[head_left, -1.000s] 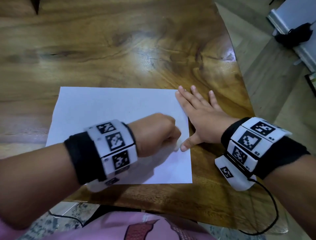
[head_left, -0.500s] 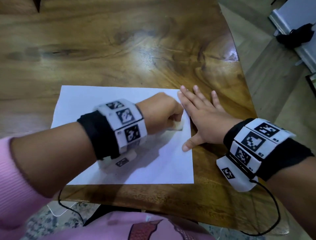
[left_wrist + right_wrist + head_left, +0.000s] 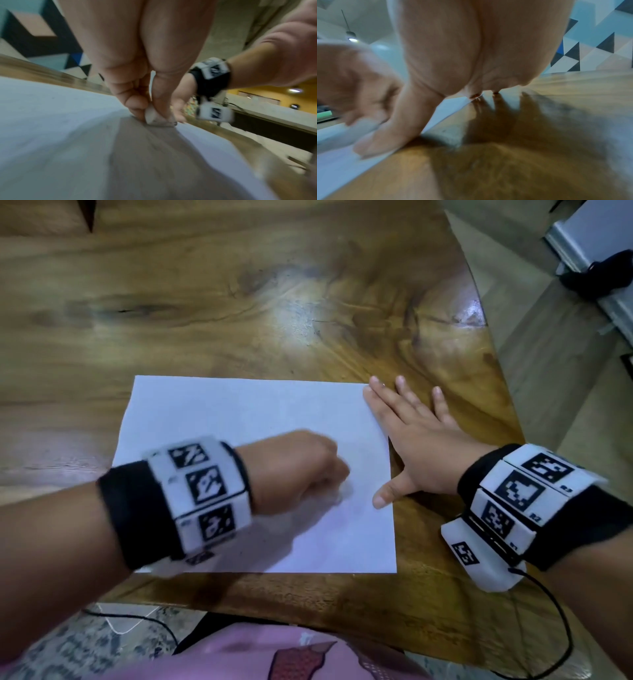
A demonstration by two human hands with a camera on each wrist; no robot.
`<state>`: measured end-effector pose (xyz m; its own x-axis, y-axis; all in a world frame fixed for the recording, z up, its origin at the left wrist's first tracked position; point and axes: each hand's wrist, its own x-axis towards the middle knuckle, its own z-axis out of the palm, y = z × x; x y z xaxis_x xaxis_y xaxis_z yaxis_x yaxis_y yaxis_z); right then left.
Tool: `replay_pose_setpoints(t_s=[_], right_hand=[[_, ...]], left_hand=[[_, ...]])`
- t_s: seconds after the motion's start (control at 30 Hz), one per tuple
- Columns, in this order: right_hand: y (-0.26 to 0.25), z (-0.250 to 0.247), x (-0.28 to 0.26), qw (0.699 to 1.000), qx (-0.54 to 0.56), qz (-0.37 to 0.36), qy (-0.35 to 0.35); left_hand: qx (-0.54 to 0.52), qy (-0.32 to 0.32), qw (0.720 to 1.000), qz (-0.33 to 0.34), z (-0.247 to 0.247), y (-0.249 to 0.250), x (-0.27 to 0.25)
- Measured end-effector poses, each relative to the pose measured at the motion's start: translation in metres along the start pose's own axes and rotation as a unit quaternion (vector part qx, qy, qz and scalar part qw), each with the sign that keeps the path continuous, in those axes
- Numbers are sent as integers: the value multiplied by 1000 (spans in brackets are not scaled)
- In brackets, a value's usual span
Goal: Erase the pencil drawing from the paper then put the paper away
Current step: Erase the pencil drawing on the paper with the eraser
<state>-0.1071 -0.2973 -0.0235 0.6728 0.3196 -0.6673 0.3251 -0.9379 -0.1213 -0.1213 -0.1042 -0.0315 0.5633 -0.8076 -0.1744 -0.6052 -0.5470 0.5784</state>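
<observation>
I see paper point(image 3: 246, 419) flat on wooden table point(image 3: 274, 302), near its front edge; left hand point(image 3: 294, 470) pinching eraser point(image 3: 154, 119) with curled fingers, pressed onto paper; right hand point(image 3: 418, 446) flat, fingers spread, pinning paper's right edge

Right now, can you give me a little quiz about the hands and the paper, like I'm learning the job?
1. True or false: the right hand lies flat with straight fingers, its thumb on the paper.
2. What does the left hand pinch against the sheet?
A. a pencil
B. an eraser
C. a ruler
3. Fill the gap: the paper lies on a wooden ____.

Key
1. True; the thumb rests on the sheet's right edge.
2. B; the left wrist view shows the small whitish eraser in the fingertips, touching the paper.
3. table.
</observation>
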Motion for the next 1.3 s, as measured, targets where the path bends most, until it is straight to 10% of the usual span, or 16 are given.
replay_pose_setpoints(t_s=[0.13, 0.37, 0.5, 0.7, 0.9, 1.3], right_hand=[[0, 0, -1, 1000, -2, 3, -5], [-1, -1, -1, 1000, 2, 0, -5], [-1, 0, -1, 1000, 2, 0, -4], [-2, 0, 0, 1000, -3, 1, 0], [-2, -2, -1, 1000, -8, 1, 0], [-14, 3, -8, 997, -15, -75, 27]], left_hand=[[-38, -80, 995, -48, 9, 0, -22], [-16, 27, 996, -78, -10, -6, 12], [-70, -97, 988, -100, 9, 5, -31], [-3, 59, 993, -103, -14, -14, -5], [-48, -51, 995, -74, 1, -6, -37], [-27, -20, 992, -119, -4, -8, -37]])
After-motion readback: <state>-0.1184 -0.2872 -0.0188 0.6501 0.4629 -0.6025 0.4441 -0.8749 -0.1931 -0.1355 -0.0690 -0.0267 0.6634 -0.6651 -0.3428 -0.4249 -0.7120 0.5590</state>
